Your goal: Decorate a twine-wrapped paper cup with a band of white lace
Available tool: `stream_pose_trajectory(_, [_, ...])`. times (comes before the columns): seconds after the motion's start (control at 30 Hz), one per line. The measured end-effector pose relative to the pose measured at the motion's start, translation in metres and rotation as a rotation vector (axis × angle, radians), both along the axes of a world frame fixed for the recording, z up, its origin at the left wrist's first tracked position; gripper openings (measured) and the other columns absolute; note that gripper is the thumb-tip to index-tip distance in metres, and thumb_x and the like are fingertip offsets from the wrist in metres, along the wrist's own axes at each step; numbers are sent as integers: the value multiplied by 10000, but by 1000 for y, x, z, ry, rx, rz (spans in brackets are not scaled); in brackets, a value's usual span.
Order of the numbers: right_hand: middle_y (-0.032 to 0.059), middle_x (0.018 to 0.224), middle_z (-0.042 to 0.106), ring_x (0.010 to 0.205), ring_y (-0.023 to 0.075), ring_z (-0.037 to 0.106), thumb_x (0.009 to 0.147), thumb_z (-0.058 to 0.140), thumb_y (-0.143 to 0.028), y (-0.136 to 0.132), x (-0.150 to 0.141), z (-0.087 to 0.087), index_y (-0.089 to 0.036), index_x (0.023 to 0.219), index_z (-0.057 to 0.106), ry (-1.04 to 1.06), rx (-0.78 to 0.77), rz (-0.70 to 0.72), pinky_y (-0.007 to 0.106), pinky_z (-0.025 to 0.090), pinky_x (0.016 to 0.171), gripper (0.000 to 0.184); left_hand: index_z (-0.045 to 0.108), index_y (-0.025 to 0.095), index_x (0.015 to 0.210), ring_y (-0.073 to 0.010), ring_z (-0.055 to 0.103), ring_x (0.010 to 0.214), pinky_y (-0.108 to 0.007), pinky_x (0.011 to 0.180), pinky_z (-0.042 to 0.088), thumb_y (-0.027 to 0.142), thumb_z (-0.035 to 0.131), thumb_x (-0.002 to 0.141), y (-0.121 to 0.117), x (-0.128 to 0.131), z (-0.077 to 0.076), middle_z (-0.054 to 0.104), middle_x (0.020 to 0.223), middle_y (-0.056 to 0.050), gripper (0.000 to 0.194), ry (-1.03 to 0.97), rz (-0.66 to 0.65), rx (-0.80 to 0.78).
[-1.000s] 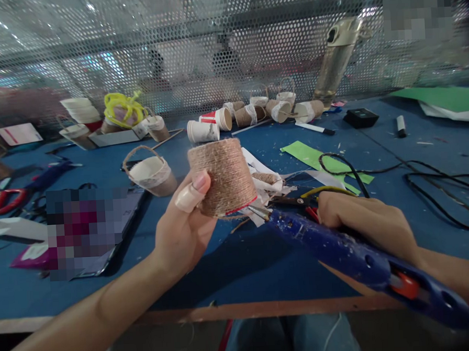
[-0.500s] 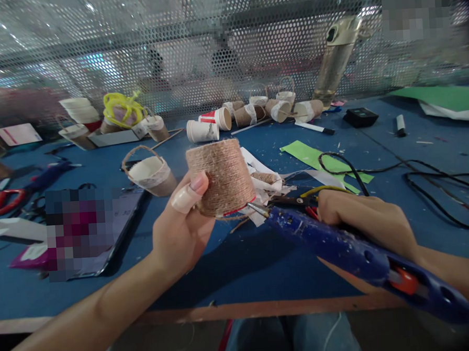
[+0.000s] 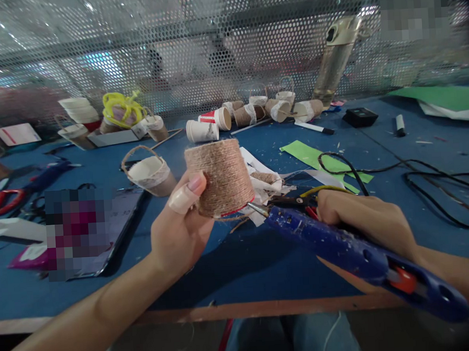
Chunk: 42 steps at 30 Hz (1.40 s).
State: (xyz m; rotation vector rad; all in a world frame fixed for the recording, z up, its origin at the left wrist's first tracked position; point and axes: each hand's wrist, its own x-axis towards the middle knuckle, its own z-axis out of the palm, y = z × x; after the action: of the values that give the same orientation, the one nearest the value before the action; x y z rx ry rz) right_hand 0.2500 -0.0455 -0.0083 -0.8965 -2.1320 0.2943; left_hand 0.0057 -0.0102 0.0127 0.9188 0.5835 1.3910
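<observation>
My left hand (image 3: 186, 225) grips a cup wrapped in brown twine (image 3: 221, 179), with a bandage around the thumb. A red rim shows along the cup's lower edge, and a loose twine end trails beneath it. In my right hand (image 3: 362, 221) is a blue hot glue gun (image 3: 328, 244), its metal nozzle at the red rim of the cup; whether the tip touches cannot be made out. Behind the cup lie white scraps (image 3: 264, 187) and dark-bladed scissors (image 3: 286, 200). A small basket with a twine handle (image 3: 150, 174) stands left of the cup.
Along the back lie several twine-wrapped baskets (image 3: 249, 113), stacked paper cups (image 3: 203, 130) and a clear bottle (image 3: 333, 60). Green paper (image 3: 302, 153) and a black cable (image 3: 418, 165) are at right. A tablet-like panel (image 3: 115, 234) and red-handled scissors (image 3: 2, 202) lie at left.
My left hand and the cup have shifted very slightly left. The glue gun stays with its nozzle at the red rim.
</observation>
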Motion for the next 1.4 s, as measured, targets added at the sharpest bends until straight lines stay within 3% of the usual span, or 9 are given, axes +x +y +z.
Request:
stream_pose_trajectory(0.13, [-51,697,386,584,82,376,871,543,-82,0,-1,-1,-230,770,324,18,22,-6,246,281,538,282,752,212,1049,-324,649,1227,-495,1120,479,289,705,857,1,2,1,780,976,-34,212,-13,8,13])
stream_pose_trajectory(0.27, [-54,704,386,589,88,347,820,607,-130,0,-1,-1,-232,784,340,-4,-7,-21,252,284,540,289,753,239,1061,-304,654,1226,-475,1131,473,280,705,845,1,2,3,778,949,-11,225,-14,54,-9])
stream_pose_trajectory(0.43, [-50,698,359,584,83,357,892,544,-60,1,-1,-4,-228,757,303,46,44,4,261,258,537,324,761,209,1013,-308,653,1219,-482,1130,471,292,692,861,0,-1,1,778,1006,-36,187,14,64,33])
stream_pose_trajectory(0.7, [-56,708,389,608,93,356,741,623,-85,0,3,-1,-233,791,345,8,-14,9,247,276,535,319,754,210,1051,-323,635,1242,-493,1112,485,277,649,867,1,2,3,777,966,-48,222,48,104,17])
stream_pose_trajectory(1.0, [-61,707,388,598,77,365,762,598,-63,-3,-1,1,-229,776,321,-3,-35,-16,226,280,546,323,752,208,1108,-315,679,1178,-488,1108,487,354,750,859,2,0,-3,784,1030,-44,288,29,2,-8])
stream_pose_trajectory(1.23, [-61,709,375,619,93,333,705,602,-37,0,3,-2,-235,792,325,23,-41,10,259,263,543,351,744,196,1159,-320,680,1183,-485,1101,495,325,750,849,1,0,0,786,1059,-64,336,15,60,4])
stream_pose_trajectory(1.4, [-55,732,365,633,90,338,724,597,-34,-3,2,-2,-230,794,317,42,-89,19,267,262,560,348,771,192,1094,-328,683,1184,-495,1111,488,319,746,843,0,2,2,793,1024,-60,282,-10,57,4])
